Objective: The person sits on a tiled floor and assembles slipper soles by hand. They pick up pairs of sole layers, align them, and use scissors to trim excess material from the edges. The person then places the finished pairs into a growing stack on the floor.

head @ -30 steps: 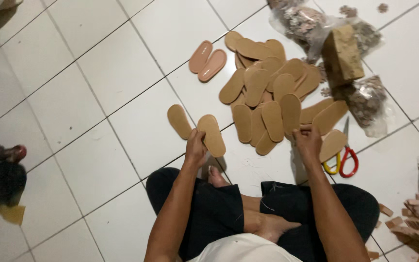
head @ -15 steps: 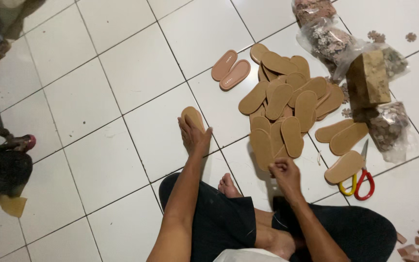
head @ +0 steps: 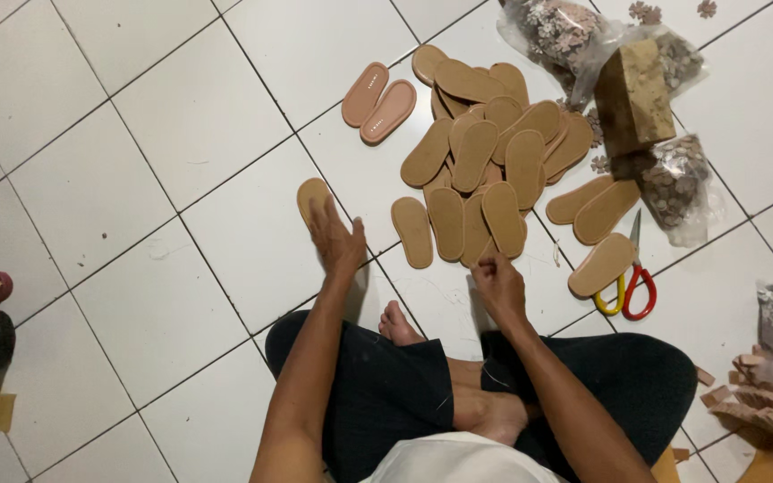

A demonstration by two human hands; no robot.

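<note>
My open left hand (head: 337, 240) presses one flat tan foam sole (head: 311, 194); my right hand (head: 496, 284), fingers curled, pinches nothing I can see beside two pink soles (head: 378, 95).

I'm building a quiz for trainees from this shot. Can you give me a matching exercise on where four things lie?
Things:
1. left hand
2. right hand
3. scissors
4. pink soles

Places:
a. beside the lone sole at the right of the heap
b. on a tan sole set apart to the left
c. at the near edge of the heap
d. side by side, left of the heap's far end

Pairs: 1-b, 2-c, 3-a, 4-d
</note>
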